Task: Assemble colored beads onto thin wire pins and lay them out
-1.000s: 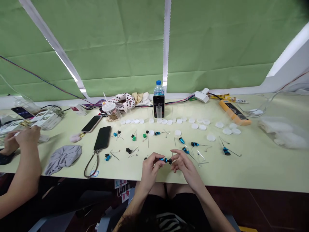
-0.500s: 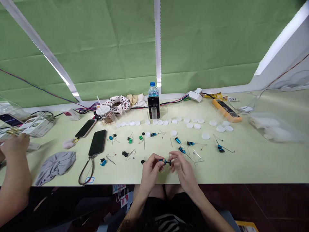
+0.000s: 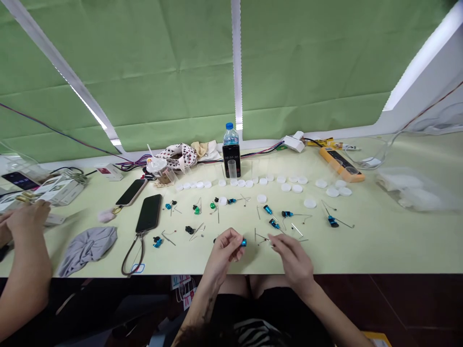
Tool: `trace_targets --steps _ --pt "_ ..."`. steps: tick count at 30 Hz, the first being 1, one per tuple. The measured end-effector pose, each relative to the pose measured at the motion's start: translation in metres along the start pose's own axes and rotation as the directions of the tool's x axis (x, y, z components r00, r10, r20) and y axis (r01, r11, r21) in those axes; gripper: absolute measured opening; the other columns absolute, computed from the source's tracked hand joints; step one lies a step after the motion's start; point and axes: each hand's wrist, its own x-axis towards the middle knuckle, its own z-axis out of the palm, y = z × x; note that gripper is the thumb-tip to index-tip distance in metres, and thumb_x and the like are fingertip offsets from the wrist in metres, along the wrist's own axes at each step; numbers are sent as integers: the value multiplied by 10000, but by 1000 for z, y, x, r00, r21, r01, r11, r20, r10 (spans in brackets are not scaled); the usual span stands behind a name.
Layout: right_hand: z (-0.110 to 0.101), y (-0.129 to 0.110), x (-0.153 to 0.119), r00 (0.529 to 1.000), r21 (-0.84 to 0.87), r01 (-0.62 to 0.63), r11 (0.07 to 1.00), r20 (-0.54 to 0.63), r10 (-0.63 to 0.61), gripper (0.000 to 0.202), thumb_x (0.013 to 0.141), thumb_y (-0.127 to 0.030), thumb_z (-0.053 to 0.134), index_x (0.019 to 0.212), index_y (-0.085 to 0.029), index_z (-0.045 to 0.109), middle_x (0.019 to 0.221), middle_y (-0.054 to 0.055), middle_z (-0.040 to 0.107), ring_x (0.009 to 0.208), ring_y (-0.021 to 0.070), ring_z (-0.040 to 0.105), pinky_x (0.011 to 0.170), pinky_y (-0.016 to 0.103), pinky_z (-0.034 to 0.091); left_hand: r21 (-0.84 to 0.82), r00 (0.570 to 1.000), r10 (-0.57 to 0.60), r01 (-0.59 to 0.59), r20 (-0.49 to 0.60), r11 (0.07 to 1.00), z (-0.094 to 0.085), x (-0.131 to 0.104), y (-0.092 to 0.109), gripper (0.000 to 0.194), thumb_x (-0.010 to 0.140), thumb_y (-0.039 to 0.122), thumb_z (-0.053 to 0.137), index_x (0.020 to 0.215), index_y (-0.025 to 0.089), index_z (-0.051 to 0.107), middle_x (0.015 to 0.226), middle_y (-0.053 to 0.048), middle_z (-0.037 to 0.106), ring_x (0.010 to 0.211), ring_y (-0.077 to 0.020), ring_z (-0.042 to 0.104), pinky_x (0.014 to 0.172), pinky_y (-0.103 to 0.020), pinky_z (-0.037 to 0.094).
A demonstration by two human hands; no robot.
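Near the table's front edge, my left hand (image 3: 227, 246) is closed on a small blue part (image 3: 243, 243), whose end sticks out past the fingertips. To its right, my right hand (image 3: 293, 258) has thumb and forefinger pinched over thin metal pieces (image 3: 263, 238) on the table; what lies between the fingertips is too small to make out. Beyond my right hand are blue-and-black parts (image 3: 274, 223) and thin bent rods. Black parts (image 3: 189, 230) and green parts (image 3: 196, 209) lie to the left of my hands.
Several white caps (image 3: 261, 198) lie across the table's middle. Behind them a phone timer (image 3: 232, 161) leans on a bottle (image 3: 230, 135). An orange meter (image 3: 342, 165) sits back right. A black phone (image 3: 148, 213) and grey cloth (image 3: 88, 248) lie left, near another person's arm (image 3: 31, 255).
My hands have moved apart, my right one going right to the thin metal pieces. The black-ended piece that stuck out beside the blue part no longer shows.
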Motion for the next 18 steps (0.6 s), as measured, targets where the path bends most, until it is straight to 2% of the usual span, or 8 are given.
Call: trace_targets --steps 2,4,6,8,11,14,16,18 --pt "-9 2 2 992 51 -121 991 -27 122 328 936 -160 362 1193 -236 551 1038 88 527 828 148 628 735 300 577 354 986 157 -126 -61 927 0 0 -1 195 852 365 502 819 175 520 708 -17 569 610 -116 508 580 -236 398" --pt "-15 2 3 980 89 -196 977 1 197 265 928 -164 390 1067 -224 608 974 69 528 797 137 622 743 289 574 690 956 291 -194 -26 697 3 3 -6 115 871 269 461 867 196 549 812 -33 599 756 -160 544 696 -283 419" --pt "-18 1 1 971 94 -236 967 67 230 227 918 -176 419 960 -222 637 919 56 548 796 142 607 740 288 564 861 943 325 -221 69 458 7 7 -13 121 865 166 432 880 198 547 859 -44 599 829 -184 544 738 -305 412" --pt "-17 0 -2 966 68 -244 967 106 237 229 912 -197 433 940 -231 658 922 61 558 812 157 583 710 293 551 913 943 296 -249 153 322 12 11 -18 156 844 95 427 912 191 529 876 -54 593 858 -193 545 742 -306 414" --pt "-11 -2 -1 958 38 -262 964 135 254 241 907 -239 445 970 -250 677 921 67 549 818 173 557 681 303 530 936 949 231 -266 213 229 17 17 -20 199 816 42 434 943 180 499 873 -58 582 856 -197 543 731 -304 416" --pt "-3 -4 6 925 57 -332 942 214 313 221 905 -274 457 953 -237 670 891 59 585 821 179 573 706 306 511 944 954 186 -270 235 191 19 22 -17 178 811 37 435 911 173 496 863 -61 573 862 -204 538 742 -312 412" --pt "3 -5 13 906 52 -371 927 238 349 193 896 -292 477 903 -223 657 876 49 620 809 179 592 715 303 499 941 956 181 -268 233 206 20 25 -15 167 810 46 440 899 172 500 877 -66 571 879 -210 536 759 -318 409" --pt "9 -6 21 907 25 -367 930 233 351 179 892 -294 482 884 -218 645 869 38 645 805 180 603 727 304 491 925 955 202 -268 218 268 20 28 -17 177 799 50 450 910 176 506 886 -69 573 881 -213 538 770 -321 407"
